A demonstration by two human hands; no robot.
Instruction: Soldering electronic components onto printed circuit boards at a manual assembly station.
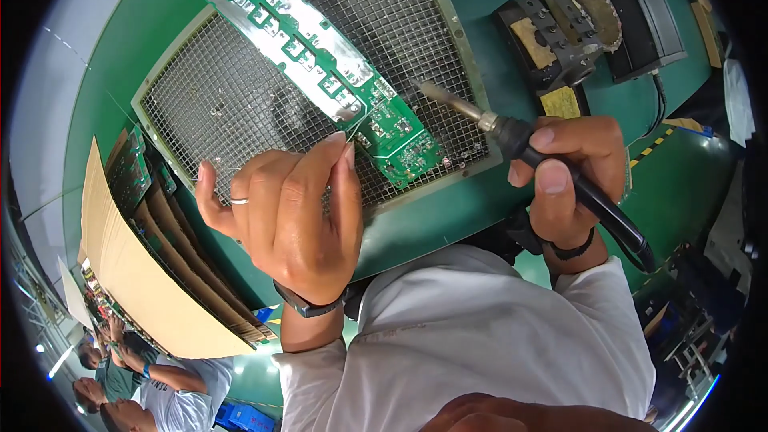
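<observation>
A long green circuit board (396, 130) with silvery solder areas lies slantwise on a framed wire mesh (192, 84). My left hand (292, 204) is closed in a pinch over the board's near part. Between thumb and forefinger it holds a thin pale wire (362, 122), whose end reaches onto the board. My right hand (572, 168) grips the black handle of a soldering iron (512, 134). The iron's tip points up and left, over the mesh just right of the board, and looks apart from it.
On the green bench (496, 56), a black metal soldering iron stand (560, 36) with a yellow sponge (562, 104) sits at the right, beside a dark box-shaped unit (640, 16). A cardboard box (144, 264) with more boards stands left. Other people (160, 384) work at the lower left.
</observation>
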